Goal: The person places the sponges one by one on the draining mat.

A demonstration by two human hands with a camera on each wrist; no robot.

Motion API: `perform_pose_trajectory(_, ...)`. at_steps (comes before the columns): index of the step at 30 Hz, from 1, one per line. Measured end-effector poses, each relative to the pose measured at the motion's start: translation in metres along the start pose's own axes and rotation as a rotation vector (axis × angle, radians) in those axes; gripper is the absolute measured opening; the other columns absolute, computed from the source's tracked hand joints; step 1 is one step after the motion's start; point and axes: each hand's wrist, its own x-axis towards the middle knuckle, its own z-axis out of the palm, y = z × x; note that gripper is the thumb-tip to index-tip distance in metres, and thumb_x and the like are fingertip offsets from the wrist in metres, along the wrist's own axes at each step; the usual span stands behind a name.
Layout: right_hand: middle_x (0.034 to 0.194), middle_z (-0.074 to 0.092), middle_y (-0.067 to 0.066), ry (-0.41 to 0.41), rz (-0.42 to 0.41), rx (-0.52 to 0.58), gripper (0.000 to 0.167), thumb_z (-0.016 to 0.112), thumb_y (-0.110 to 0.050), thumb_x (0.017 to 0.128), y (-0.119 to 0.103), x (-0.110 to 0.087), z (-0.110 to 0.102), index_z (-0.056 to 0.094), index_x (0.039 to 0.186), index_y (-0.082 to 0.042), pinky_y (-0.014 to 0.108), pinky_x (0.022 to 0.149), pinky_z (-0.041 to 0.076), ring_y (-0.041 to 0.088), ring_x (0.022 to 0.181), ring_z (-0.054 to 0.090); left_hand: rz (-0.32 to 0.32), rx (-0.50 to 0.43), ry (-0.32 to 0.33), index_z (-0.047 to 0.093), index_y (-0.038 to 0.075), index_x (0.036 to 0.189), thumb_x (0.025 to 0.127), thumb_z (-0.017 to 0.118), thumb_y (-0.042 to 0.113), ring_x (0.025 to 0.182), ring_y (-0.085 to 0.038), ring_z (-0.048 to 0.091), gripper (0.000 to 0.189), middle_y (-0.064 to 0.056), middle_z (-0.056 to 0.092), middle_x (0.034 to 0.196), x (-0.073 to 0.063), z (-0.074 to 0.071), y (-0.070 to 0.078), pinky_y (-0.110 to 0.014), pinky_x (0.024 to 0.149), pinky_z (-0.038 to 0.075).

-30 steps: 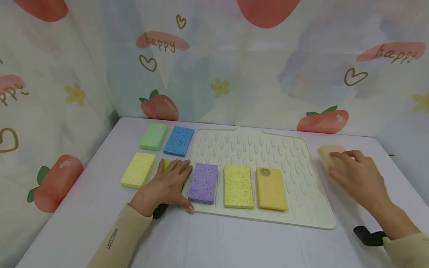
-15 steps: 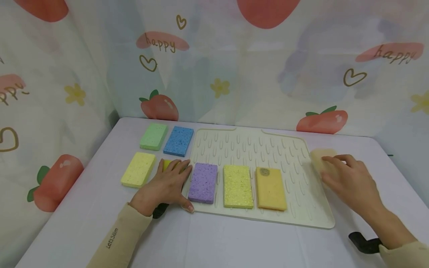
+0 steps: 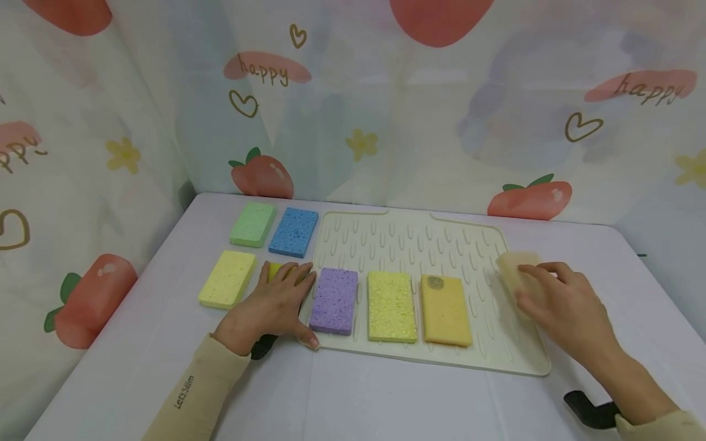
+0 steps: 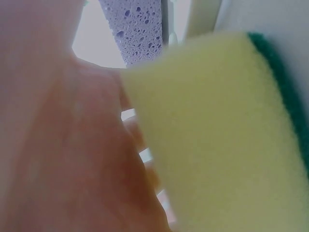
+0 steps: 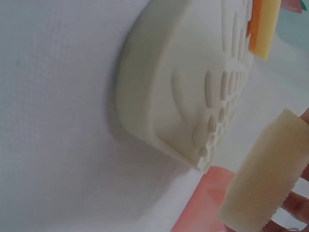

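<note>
My right hand (image 3: 573,306) pinches a cream-coloured sponge (image 3: 514,272) above the right edge of a ribbed off-white drying mat (image 3: 408,239). In the right wrist view the cream sponge (image 5: 265,174) hangs raised near the mat's corner. My left hand (image 3: 267,309) lies spread at the mat's left edge, its thumb by the front left corner. Beneath that hand, partly hidden, is a yellow scouring sponge (image 4: 212,130) with a green side. Along the mat's front lie a purple sponge (image 3: 334,301), a bright yellow sponge (image 3: 392,307) and an orange-yellow sponge (image 3: 447,315) with a round grey mark.
Left of the mat, a green sponge (image 3: 252,225), a blue sponge (image 3: 294,233) and a pale yellow sponge (image 3: 228,279) lie on the white tablecloth (image 3: 375,398). Printed fabric (image 3: 419,110) stands behind the table and along its left side.
My right hand has carried the cream sponge left and slightly toward the front, from beside the mat to over its right edge. The left hand has kept its place.
</note>
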Motion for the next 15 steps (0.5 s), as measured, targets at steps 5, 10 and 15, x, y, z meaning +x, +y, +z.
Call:
perform_pose_trajectory(5,0.117,0.054,0.027,0.011,-0.011,0.001,0.042,0.073,-0.02,0.084,-0.005,-0.002,0.001,0.063,0.122,-0.005,0.061,0.068,0.043,0.048,0.098,0.049,-0.003,-0.001,0.002,0.033,0.007,0.155,0.054,0.08,0.077,0.148,-0.038,0.024,0.131,-0.013,0.027,0.163,0.0,0.0,0.0,-0.073,0.115,0.011)
perform_pose_trajectory(10,0.114,0.056,0.025,0.015,-0.029,0.008,0.042,0.074,-0.021,0.083,-0.009,-0.004,0.001,0.064,0.121,-0.006,0.06,0.064,0.045,0.046,0.094,0.052,-0.007,-0.008,-0.001,0.032,0.007,0.155,0.054,0.08,0.076,0.149,-0.038,0.023,0.131,-0.013,0.026,0.163,-0.001,-0.001,0.001,-0.073,0.115,0.011)
perform_pose_trajectory(15,0.113,0.057,0.024,-0.016,-0.027,0.012,0.042,0.074,-0.024,0.083,-0.015,-0.007,0.002,0.065,0.12,-0.008,0.06,0.061,0.046,0.044,0.093,0.054,-0.007,-0.002,-0.002,0.032,0.007,0.155,0.054,0.08,0.077,0.148,-0.037,0.024,0.131,-0.013,0.026,0.163,-0.001,-0.001,0.0,-0.073,0.115,0.011)
